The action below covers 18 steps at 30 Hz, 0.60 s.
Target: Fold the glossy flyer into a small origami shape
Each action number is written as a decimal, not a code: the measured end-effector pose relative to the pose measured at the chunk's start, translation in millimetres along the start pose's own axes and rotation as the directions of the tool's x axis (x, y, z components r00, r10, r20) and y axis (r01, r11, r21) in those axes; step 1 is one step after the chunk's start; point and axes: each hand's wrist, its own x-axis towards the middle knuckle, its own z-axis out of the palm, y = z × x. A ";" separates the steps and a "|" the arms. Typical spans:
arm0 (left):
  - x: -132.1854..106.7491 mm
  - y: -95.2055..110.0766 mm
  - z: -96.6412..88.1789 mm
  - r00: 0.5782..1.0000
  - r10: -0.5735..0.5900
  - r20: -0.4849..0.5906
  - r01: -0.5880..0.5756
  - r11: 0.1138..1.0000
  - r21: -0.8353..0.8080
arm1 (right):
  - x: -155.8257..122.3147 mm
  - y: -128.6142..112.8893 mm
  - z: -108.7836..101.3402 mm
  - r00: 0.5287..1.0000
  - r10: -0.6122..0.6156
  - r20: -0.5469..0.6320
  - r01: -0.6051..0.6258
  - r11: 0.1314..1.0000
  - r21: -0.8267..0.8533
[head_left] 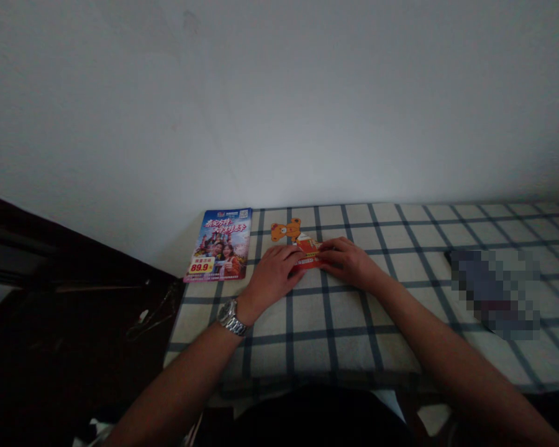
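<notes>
Between my two hands is a red and orange printed paper [310,248] with white lettering along its lower edge, lying on a checked cloth. My left hand [276,271] has its fingers curled on the paper's left side, and a metal wristwatch [231,317] is on that wrist. From the right, my right hand [346,263] pinches the other side, thumb and fingers close together. Just beyond my left fingers is a cartoon bear picture [285,230]; I cannot tell whether it belongs to the same paper. My fingers cover parts of the paper.
A stack of glossy flyers [222,245] marked 89.9 lies at the cloth's far left corner. The blue-and-cream checked cloth [349,335] covers the surface up to a pale wall [307,112]. At right lies a dark, blurred-out flat object [489,292]. Left of the edge, it is dark.
</notes>
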 end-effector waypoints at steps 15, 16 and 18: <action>0.2 1.6 -3.2 1.000 0.021 0.001 -0.021 0.992 -0.125 | -1.2 2.3 -1.0 0.997 -0.037 0.065 0.038 0.999 -0.006; 0.3 2.3 -3.6 1.000 0.022 0.004 -0.021 0.991 -0.132 | -1.1 1.9 -1.4 0.997 -0.042 0.071 0.042 0.999 -0.005; 0.3 3.6 -4.5 1.000 0.026 0.010 -0.025 0.990 -0.141 | -0.9 1.0 -2.1 0.997 -0.040 0.069 0.040 0.999 0.004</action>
